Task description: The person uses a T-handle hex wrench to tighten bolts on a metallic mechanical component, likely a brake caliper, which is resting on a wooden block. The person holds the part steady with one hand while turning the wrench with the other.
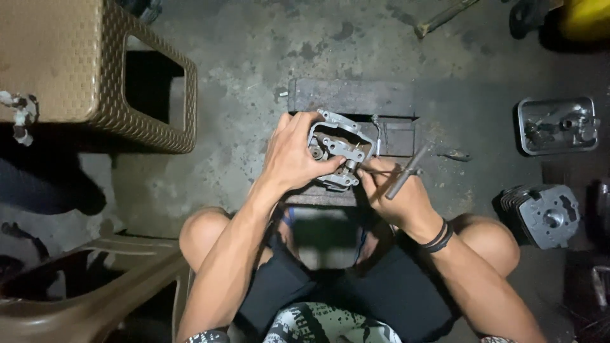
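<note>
Left hand: fingers wrapped over the left side of a grey metal engine part, grip clamped on it.
Right hand: fingers pinched together on a thin metal rod tool, its tip at the near right edge of the engine part; a dark band sits at the wrist.
Engine part: held just above a dark metal block on the floor, between the person's knees and the far middle of the scene.
Floor: stained grey concrete.
Left side: a brown woven-pattern plastic stool far left, a brown plastic chair near left.
Right side: a finned engine cylinder and, farther off, a grey metal cover, both well apart from the hands.
Far right corner: a yellow object, partly cut off.
</note>
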